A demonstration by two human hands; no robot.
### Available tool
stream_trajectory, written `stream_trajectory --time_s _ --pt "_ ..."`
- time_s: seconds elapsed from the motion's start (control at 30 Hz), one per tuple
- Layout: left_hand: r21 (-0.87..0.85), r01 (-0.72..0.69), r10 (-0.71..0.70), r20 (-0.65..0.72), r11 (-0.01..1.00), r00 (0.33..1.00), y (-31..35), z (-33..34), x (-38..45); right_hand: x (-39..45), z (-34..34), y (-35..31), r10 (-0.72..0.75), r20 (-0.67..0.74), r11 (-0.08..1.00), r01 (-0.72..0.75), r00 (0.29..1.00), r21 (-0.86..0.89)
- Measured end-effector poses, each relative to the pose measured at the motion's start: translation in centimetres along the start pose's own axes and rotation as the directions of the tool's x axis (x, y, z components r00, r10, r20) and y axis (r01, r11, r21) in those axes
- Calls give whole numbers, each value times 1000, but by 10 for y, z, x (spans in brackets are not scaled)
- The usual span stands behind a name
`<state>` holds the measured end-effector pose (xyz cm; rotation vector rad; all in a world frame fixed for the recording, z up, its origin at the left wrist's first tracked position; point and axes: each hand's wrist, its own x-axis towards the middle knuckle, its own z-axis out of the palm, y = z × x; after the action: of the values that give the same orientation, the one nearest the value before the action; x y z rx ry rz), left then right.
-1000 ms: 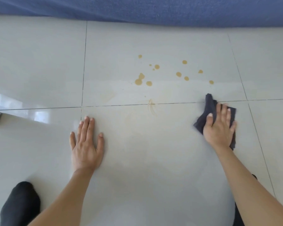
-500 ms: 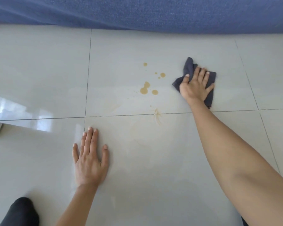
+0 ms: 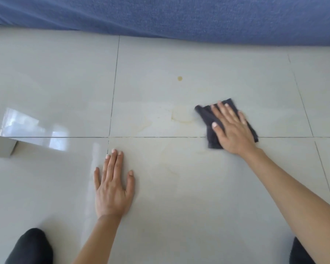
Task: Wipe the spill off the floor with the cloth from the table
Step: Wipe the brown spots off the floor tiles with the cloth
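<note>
While our left hand (image 3: 112, 189) lay flat on the floor (image 3: 55, 88), our right hand (image 3: 232, 128) pressed flat on the cloth (image 3: 208, 121), hiding its middle; one drop (image 3: 179, 78) showed.

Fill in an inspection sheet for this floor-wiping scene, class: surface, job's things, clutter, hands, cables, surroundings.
Surface: glossy pale grey tiled floor with dark grout lines, faint yellowish smears beside the cloth.
Job's things: dark grey crumpled cloth flat on the floor; one round tan spill drop left beyond it.
Clutter: nothing seen.
Hands: right hand presses the cloth with straight fingers; left hand rests flat on the floor.
Cables: nothing seen.
Surroundings: blue fabric edge along the top; pale grey furniture leg at left; black-clad knees at the bottom corners.
</note>
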<state>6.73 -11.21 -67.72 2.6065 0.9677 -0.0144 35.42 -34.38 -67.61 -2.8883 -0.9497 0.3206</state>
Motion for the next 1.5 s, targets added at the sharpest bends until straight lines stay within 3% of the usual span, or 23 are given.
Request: stream_trajectory --time_s 0.07,0.17,0.23,0.3,0.47,0.6,0.7,0.8,0.87,1.0,1.13,1.2,1.33,1.5 --pt "-8 -1 1 5 1000 1000 0 0 0 19 -3 1 175 -25 984 -174 984 33" --pt "-5 4 -4 9 1000 1000 0 1 0 62 -5 -27 469 -53 879 -460 882 123" --pt "-3 7 -7 10 1000 1000 0 0 1 87 -5 -49 583 -50 803 -566 811 188" --pt "-11 6 -6 10 1000 1000 0 1 1 107 -5 -70 612 -53 777 -587 789 226" --pt "-13 6 -5 17 1000 1000 -1 1 1 139 -2 -134 495 -60 851 -470 867 232" --pt "-4 2 -2 21 1000 1000 -1 1 0 121 11 -197 256 -73 952 -239 964 191" --pt "-5 1 -1 34 1000 999 -1 1 2 91 20 -214 42 -63 990 -33 997 136" --pt "-5 -5 5 45 1000 999 -3 0 2 68 17 -190 -87 -33 991 90 996 103" --pt "-44 -5 7 42 999 999 -4 -2 2 59 13 -159 -72 -14 993 73 997 93" --pt "-17 -60 61 21 998 998 -17 -14 13 51 5 -76 125 -36 991 -123 991 57" --pt "6 58 -58 -8 998 998 -53 -25 46 33 -8 16 385 -34 921 -382 922 80" --pt "18 48 -48 -9 999 999 -65 -29 63 24 -14 45 461 -27 884 -456 887 100" --pt "21 -7 7 5 1000 1000 -72 -31 78 30 -14 58 537 -39 840 -530 842 117" --pt "47 -8 7 7 999 1000 -70 -31 75 61 -16 53 692 -31 716 -679 722 165"
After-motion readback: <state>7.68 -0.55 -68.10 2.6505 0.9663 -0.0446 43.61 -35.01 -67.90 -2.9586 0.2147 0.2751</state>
